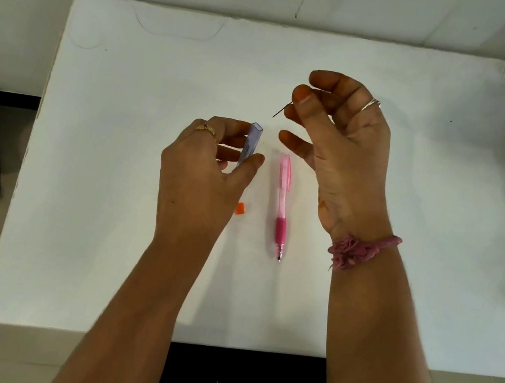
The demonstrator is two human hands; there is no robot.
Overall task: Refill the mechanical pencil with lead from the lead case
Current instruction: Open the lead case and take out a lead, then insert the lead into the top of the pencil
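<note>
Head view: the right hand [338, 139] pinches one lead [280, 112] between thumb and forefinger, above the table [102, 232]. The left hand [203, 176] grips the open lead case [250, 147], held up just left of the pencil [282, 203]. The pencil lies on the table between the hands, tip toward the near edge. An orange cap [240, 208] lies near the left hand. So a lead is out; loading the pencil and closing the case appear left. The case's label is unreadable.
</note>
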